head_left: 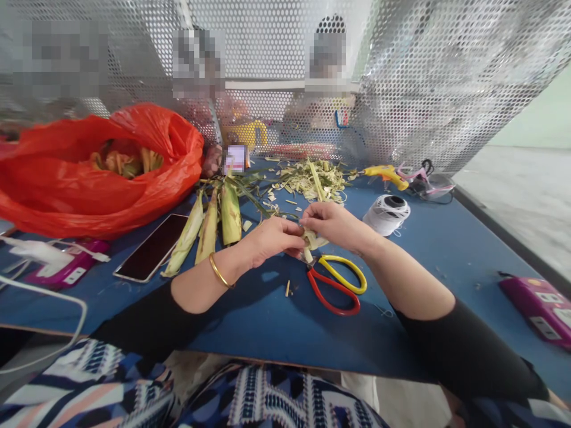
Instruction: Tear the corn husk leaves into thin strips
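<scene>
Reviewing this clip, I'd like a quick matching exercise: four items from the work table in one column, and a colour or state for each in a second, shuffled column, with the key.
Column 1
1. Thread spool
2. Scissors
3. Pale husk piece
4. Smartphone

Column 2
A. Held between the left hand and right hand
B. Lying flat, dark screen facing up
C. Wound in white, dark at the top
D. One red handle, one yellow handle

Right pairs: 1-C, 2-D, 3-A, 4-B
</scene>
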{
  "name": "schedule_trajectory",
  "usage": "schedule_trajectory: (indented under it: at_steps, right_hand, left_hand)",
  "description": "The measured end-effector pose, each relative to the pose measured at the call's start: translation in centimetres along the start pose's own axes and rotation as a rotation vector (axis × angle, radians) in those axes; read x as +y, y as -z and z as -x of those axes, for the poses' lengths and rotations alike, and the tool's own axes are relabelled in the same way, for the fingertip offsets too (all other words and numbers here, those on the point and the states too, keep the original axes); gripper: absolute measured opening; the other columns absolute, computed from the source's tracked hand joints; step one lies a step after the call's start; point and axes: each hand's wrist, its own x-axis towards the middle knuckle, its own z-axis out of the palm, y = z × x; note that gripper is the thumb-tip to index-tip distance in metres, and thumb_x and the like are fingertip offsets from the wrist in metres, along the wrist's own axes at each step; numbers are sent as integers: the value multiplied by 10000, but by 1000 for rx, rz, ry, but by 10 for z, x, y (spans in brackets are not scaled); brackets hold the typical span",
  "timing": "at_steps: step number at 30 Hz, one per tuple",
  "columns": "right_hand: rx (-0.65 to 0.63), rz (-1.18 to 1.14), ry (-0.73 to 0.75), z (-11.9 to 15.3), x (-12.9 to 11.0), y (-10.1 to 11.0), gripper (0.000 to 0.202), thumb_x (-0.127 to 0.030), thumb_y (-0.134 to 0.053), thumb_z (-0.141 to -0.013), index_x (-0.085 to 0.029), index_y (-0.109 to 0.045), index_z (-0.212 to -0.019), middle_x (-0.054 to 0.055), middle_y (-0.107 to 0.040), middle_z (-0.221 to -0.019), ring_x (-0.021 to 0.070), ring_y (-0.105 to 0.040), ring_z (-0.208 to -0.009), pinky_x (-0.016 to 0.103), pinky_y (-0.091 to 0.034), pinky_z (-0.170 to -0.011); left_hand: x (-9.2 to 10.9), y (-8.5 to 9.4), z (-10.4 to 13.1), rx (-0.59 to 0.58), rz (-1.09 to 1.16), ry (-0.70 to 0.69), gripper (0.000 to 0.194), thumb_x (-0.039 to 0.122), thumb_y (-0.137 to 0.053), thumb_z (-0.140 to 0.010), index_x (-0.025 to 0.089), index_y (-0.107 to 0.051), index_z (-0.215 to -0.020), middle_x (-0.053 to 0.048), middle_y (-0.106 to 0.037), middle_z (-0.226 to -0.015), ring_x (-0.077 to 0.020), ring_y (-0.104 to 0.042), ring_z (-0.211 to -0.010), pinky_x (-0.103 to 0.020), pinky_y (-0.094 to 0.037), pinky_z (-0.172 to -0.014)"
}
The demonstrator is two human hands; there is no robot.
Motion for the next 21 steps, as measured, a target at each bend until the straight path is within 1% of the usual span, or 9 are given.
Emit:
schedule_trajectory:
  at_steps: [3,7,9,13,18,21]
  right_hand:
    - [119,-28,-14,-2,1,-5,176,-282,-515,-770,-185,-516,-623,-32,-496,-558,104,-416,-543,246,-315,-526]
    - [236,5,1,-2,0,-9,209,-270,-506,-783,-197,-460,-593,-43,-475,-545,102,-401,-542,249,-304,-539]
    - [265,15,8,-2,-1,-12,216,-273,-510,-787,-201,-447,-593,-50,-453,-536,101,-381,-537,251,-289,-537]
    - [275,-36,36,-2,1,-18,215,-282,-515,-790,-203,-444,-603,-64,-413,-520,95,-348,-520,252,-276,-527]
    - [319,-198,75,-4,2,-24,188,-305,-517,-792,-201,-467,-644,-61,-429,-539,94,-367,-521,250,-294,-521]
    - [374,-214,63,-5,3,-20,213,-367,-537,-797,-195,-500,-676,-55,-443,-550,99,-386,-530,253,-298,-520]
  left_hand:
    - [-1,1,1,-66,-44,-19,176,84,-644,-637,153,-582,-488,17,-580,-492,-83,-549,-492,-221,-502,-583]
    - [1,2,1,-66,-25,-16,124,107,-640,-647,146,-612,-533,1,-603,-508,-92,-564,-492,-222,-494,-581]
    - [2,2,1,-58,10,-2,105,149,-657,-666,138,-634,-564,-13,-621,-529,-106,-585,-504,-234,-501,-586]
    - [2,-2,1,-5,9,13,169,231,-715,-682,129,-639,-572,-14,-611,-511,-104,-572,-477,-239,-494,-563]
    - [-1,-4,0,31,-1,8,144,169,-706,-680,128,-631,-564,5,-582,-473,-88,-540,-447,-232,-486,-552]
    - [1,-3,-1,99,35,7,143,146,-687,-679,131,-625,-551,12,-571,-469,-85,-536,-454,-222,-484,-542]
